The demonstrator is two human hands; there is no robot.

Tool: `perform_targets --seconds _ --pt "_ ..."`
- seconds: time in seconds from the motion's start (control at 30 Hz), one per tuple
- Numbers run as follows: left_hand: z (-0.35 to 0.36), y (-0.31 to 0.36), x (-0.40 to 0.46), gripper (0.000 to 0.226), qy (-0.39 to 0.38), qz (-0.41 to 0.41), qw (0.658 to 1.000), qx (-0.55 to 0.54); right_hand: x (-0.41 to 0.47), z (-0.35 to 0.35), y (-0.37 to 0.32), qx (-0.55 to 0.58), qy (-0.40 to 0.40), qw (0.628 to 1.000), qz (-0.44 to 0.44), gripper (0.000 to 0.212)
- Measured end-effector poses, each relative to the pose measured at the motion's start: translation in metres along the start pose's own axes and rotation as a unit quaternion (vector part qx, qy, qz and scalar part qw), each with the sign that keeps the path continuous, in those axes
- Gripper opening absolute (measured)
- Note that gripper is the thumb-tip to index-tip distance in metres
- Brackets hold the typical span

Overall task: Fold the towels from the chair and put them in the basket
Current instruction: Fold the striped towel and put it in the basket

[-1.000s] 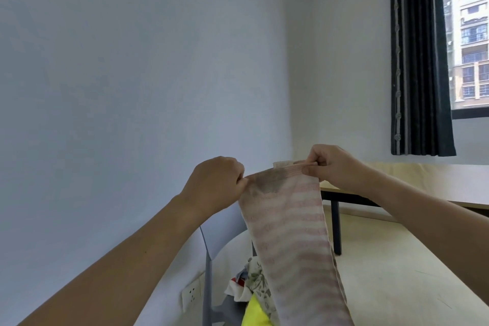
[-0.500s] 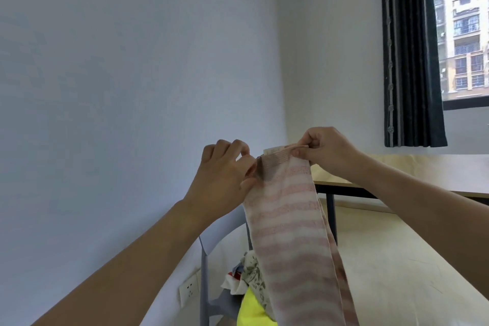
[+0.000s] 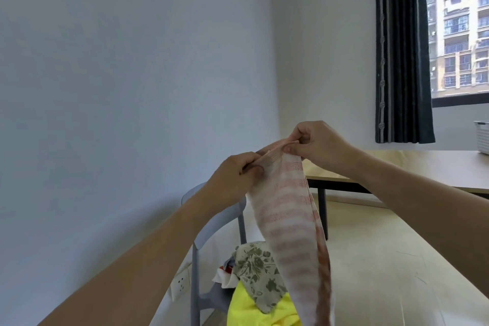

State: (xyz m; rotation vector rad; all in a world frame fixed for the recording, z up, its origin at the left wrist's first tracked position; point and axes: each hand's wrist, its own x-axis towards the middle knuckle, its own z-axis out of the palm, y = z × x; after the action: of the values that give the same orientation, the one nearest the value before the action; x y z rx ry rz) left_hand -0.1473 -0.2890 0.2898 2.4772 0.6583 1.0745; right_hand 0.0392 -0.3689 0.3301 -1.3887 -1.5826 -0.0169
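Both hands pinched the top edge of a pink-and-white striped towel (image 3: 288, 222), the left hand (image 3: 235, 180) and right hand (image 3: 315, 144) close together, fingers closed on the nubbly terry. It hung long and narrow above the grey chair (image 3: 195, 251), where floral (image 3: 254, 272) and yellow cloths (image 3: 254, 309) lay heaped.

We pinch the striped towel (image 3: 288, 219) by its top edge with left hand (image 3: 235, 180) and right hand (image 3: 317, 144), above the chair (image 3: 201, 241).
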Motion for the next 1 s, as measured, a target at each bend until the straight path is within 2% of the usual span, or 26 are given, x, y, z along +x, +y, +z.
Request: perform_targets --seconds 0.1,0.23,0.4,0.5,0.57,0.63,0.7,0.8,1.0 --pt "-0.01 0.004 0.007 0.022 -0.065 -0.075 0.991 -0.089 0.001 0.002 0.008 -0.016 -0.002 1.0 -0.017 0.013" --pt "-0.024 -0.002 0.017 0.019 -0.129 -0.118 0.981 -0.088 0.001 0.007 0.016 -0.037 -0.02 0.999 -0.03 0.014" --pt "-0.023 -0.018 0.026 0.023 -0.135 -0.129 0.98 -0.072 0.008 0.019 0.027 -0.02 -0.042 0.999 -0.027 0.014" --pt "-0.02 -0.034 0.032 0.026 -0.169 -0.17 0.965 -0.103 0.014 0.025 0.037 -0.007 -0.056 0.998 -0.019 0.013" --pt "-0.016 -0.047 0.039 0.031 -0.181 -0.184 0.963 -0.079 0.019 0.028 0.049 -0.009 -0.059 0.998 -0.016 0.013" --pt "-0.008 -0.059 0.05 0.033 -0.156 -0.167 0.973 -0.015 0.027 0.031 0.065 -0.028 -0.059 0.998 -0.011 0.011" --pt "0.002 -0.07 0.064 0.043 -0.1 -0.136 0.984 0.059 0.037 0.033 0.084 -0.053 -0.06 0.997 -0.002 0.008" --pt "0.02 -0.089 0.09 0.046 -0.003 -0.09 0.989 0.114 0.057 0.037 0.115 -0.125 -0.058 0.99 0.008 0.015" --pt "0.044 -0.125 0.138 0.028 0.079 0.024 0.956 0.281 0.104 0.046 0.155 -0.273 -0.061 0.96 0.019 0.025"
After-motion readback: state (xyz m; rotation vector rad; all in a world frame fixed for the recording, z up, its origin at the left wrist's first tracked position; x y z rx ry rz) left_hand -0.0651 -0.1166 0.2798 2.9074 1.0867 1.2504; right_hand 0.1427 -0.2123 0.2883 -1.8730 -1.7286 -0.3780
